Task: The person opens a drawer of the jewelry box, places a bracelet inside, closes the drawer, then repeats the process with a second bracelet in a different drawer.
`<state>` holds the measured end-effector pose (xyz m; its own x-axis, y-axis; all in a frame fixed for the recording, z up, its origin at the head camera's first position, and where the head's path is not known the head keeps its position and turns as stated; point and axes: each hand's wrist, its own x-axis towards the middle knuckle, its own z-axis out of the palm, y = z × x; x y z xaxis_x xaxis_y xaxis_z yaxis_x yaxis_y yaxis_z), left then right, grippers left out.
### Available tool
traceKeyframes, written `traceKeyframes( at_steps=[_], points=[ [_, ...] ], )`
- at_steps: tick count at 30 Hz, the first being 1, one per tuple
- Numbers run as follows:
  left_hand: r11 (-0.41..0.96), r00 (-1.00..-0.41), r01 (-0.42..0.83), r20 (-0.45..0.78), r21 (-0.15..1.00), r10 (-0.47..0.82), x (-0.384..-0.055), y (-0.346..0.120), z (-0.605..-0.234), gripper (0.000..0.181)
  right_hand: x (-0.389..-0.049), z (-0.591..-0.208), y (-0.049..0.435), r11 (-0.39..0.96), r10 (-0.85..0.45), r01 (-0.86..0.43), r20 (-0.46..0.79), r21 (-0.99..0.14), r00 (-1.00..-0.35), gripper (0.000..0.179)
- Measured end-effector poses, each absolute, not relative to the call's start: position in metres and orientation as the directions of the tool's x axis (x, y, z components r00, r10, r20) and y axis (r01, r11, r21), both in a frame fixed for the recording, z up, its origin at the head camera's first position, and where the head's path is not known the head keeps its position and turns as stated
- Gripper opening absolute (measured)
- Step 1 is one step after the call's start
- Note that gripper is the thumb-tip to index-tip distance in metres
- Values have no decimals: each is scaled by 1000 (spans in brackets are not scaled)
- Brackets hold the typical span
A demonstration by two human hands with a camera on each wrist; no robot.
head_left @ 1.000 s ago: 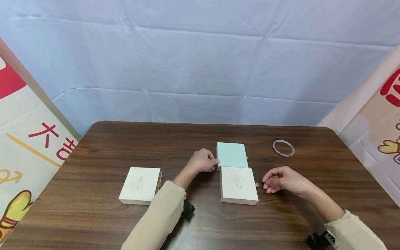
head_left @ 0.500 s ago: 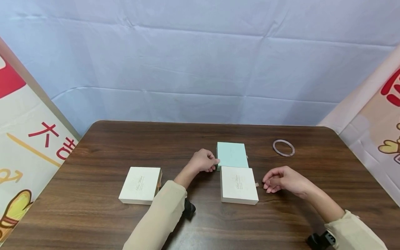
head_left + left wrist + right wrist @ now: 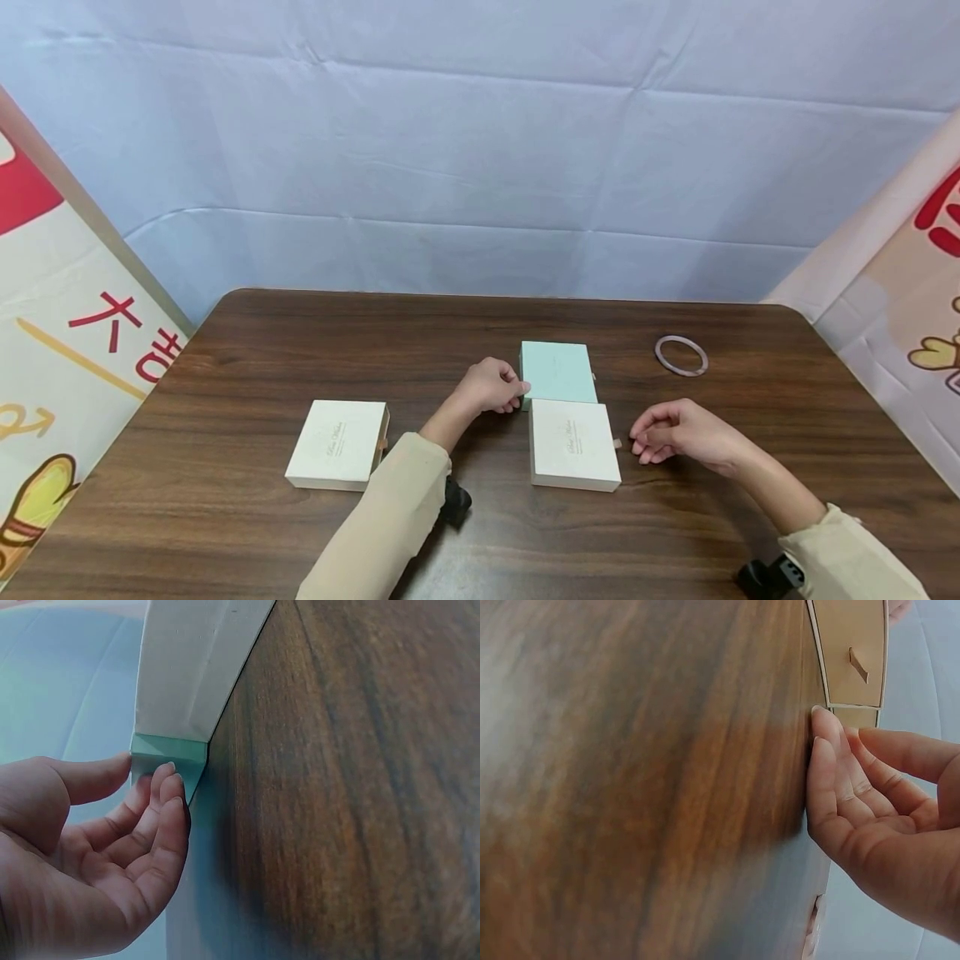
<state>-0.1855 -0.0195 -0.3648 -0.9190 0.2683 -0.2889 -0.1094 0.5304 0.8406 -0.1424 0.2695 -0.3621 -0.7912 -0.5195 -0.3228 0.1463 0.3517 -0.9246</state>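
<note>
A mint-green gift box [image 3: 557,372] lies flat on the table, directly behind a white gift box [image 3: 573,444] with gold lettering. My left hand [image 3: 489,386] is at the mint box's left side. Its thumb tip meets the top edge there, while the other fingers bend loosely beside the side wall [image 3: 171,748]. To the right of the white box hovers my right hand [image 3: 684,435], relaxed, with nothing in it. A small ribbon tab [image 3: 859,666] sticks out of the white box's end in the right wrist view. Farther back lies a pale lilac bangle [image 3: 681,356].
A second white gift box [image 3: 337,446] lies at the left, its right corner partly behind the left sleeve [image 3: 386,517]. The brown wooden table [image 3: 187,500] ends at a pale blue cloth backdrop [image 3: 465,150]. Printed banners hang at both sides.
My left forearm has shifted very slightly to the right, and the thumb reaches a touch farther onto the mint box. My right hand, the boxes and the bangle stay where they were.
</note>
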Motion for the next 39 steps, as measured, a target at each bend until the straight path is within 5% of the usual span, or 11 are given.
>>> traceKeyframes(
  at_steps=[39],
  points=[
    [510,-906,-133,-314,850,285,-187,-18,-366,21,-174,-339,259,413,-484,115,-325,-903,-812,25]
  ],
)
